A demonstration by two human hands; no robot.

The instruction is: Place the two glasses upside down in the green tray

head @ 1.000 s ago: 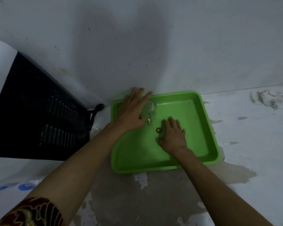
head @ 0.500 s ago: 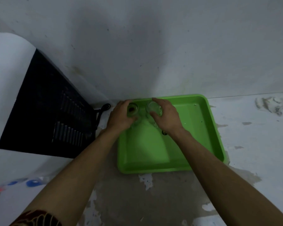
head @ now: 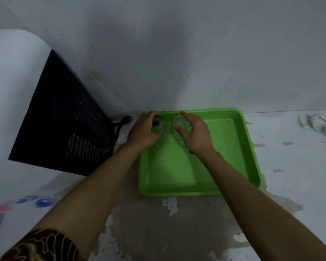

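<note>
Each hand, left hand [head: 142, 131] and right hand [head: 194, 133], holds one glass; lower both rims flat onto the green tray [head: 248, 147] together.

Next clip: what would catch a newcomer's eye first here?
The bright green tray on the stained floor by the wall. At its far left corner the left hand and right hand each hold a clear glass, left glass and right glass. A black vented panel sits left.
</note>
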